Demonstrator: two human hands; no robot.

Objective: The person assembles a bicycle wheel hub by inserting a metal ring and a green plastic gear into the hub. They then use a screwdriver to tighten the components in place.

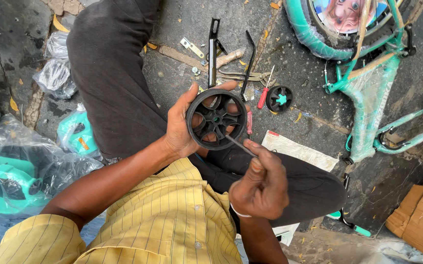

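On stone ground (289,63): left hand (179,127) grips black wheel (216,119), tools scattered.

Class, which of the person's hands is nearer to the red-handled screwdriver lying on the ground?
Left. The left hand, holding the black wheel, sits closer to the red-handled screwdriver; the right hand is farther below.
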